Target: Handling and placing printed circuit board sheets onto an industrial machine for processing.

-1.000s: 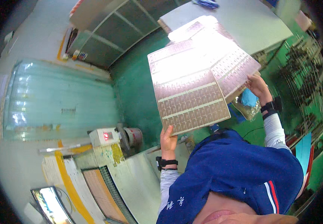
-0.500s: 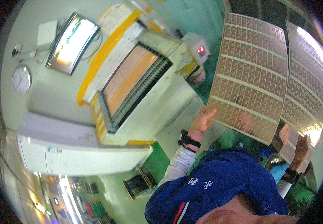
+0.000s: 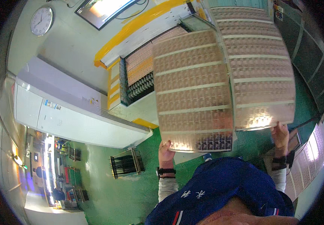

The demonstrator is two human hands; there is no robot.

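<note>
I hold two large, thin circuit board panels, copper-brown with rows of small units parted by pale strips. My left hand [image 3: 165,152] is closed on the near left corner of the left panel [image 3: 192,92]. At the near right edge of the right panel [image 3: 261,69], my right hand [image 3: 280,135] is closed, thumb on top. Side by side, the panels hang in front of me, the left one reaching partly over the roller opening of a machine [image 3: 130,108]. Both panels are somewhat blurred. Fingers beneath them are hidden.
Orange-lit panel material lies inside the machine behind its black rollers [image 3: 141,87]. Another patterned panel [image 3: 307,168] rests at the lower right. A white air conditioner [image 3: 75,116], a wall clock [image 3: 42,21] and a screen [image 3: 105,13] are on the left. A black rack [image 3: 126,164] stands on the green floor.
Both panels have swung left toward the machine, the left one now in front of its rollers. My right hand has come up and left with its panel, away from the panel at lower right.
</note>
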